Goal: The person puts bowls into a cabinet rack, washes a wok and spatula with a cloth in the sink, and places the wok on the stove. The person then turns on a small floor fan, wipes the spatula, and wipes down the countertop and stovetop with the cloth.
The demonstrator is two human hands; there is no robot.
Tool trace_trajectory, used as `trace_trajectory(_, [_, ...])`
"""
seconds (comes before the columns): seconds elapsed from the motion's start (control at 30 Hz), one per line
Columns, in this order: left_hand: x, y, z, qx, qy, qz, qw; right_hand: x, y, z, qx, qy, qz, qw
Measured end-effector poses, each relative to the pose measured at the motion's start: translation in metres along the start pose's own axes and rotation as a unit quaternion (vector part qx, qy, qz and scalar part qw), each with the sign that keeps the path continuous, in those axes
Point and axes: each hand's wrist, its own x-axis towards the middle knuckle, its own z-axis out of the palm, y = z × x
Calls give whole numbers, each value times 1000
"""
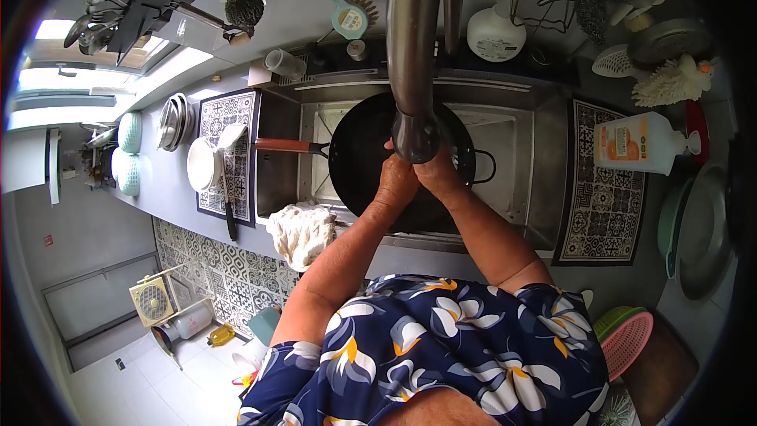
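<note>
**Over the round black wok (359, 166), under the grey metal tap (414, 39), left hand (398, 177) and right hand (438, 171) side by side**

Nearest is a navy shirt (441, 331) printed with white, grey and orange flowers; from its sleeves two bare forearms stretch forward to the sink. The hands come together at the wrists' far end, just below the tap's spout, which hides most of the fingers: whether they are clenched, loose or grasping something, I cannot tell.

The wok sits in the rectangular stainless-steel sink (544, 166), its reddish-brown handle pointing left across the basin's side, its small black loop handle to the right.

Left of the left forearm, a crumpled white cloth (302, 235) lies at the front edge. Black-and-white patterned mats flank the sink: the left one (209, 122) bears a white bowl (202, 166); by the right one (603, 225) is a white plastic bottle (635, 142) with an orange label.

Farther back, beyond the sink, are a rounded white container (497, 35) and a pale-green-handled brush (348, 17).
</note>
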Motion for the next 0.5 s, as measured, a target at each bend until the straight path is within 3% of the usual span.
trace_trajectory(0.1, [-10,-2,1,6,-50,-84,995,1,-19,-5,-20,24,68,997])
trace_trajectory(0.17, [-21,-11,-1,-3,-88,-125,988,3,-40,-12,118,108,170,972])
trace_trajectory(0.2, [-28,-16,-4,-11,-126,-165,978,5,-36,-16,117,111,169,972])
trace_trajectory(0.23, [-35,-21,-10,-12,-128,-163,978,8,-29,-22,215,117,158,956])
trace_trajectory(0.3, [-51,-29,-24,-184,-182,-277,926,13,-23,-34,351,116,142,918])
trace_trajectory(0.33, [-55,-26,-30,-183,-184,-276,926,14,-22,-36,352,117,141,918])
trace_trajectory(0.4, [-61,-17,-43,-387,-153,-339,844,14,-21,-33,406,117,196,885])
trace_trajectory(0.5, [-58,-4,-43,-454,-120,-388,793,4,7,-11,360,133,205,900])
